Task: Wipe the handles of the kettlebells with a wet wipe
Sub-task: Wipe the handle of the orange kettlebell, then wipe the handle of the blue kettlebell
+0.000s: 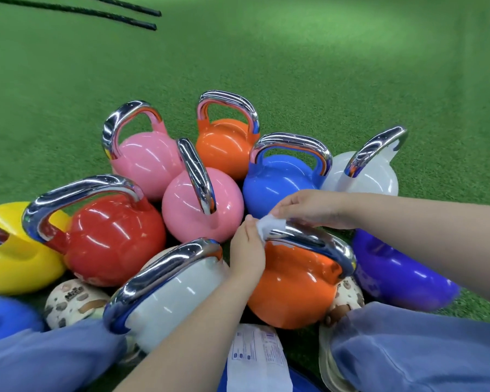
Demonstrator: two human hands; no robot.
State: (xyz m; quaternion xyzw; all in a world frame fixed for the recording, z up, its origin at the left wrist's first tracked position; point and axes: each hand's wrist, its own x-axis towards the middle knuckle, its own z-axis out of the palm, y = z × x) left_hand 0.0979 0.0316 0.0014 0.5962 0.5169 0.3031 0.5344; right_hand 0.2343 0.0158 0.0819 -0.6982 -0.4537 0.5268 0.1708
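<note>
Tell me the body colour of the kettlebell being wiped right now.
Orange, with a chrome handle; the kettlebell shows clearly in the head view.

Kettlebells stand packed shoulder to shoulder on the green turf, the near orange kettlebell hemmed by the white kettlebell on its left, the purple kettlebell on its right and the pink kettlebell behind, leaving access from above only, while open turf lies beyond.
</note>
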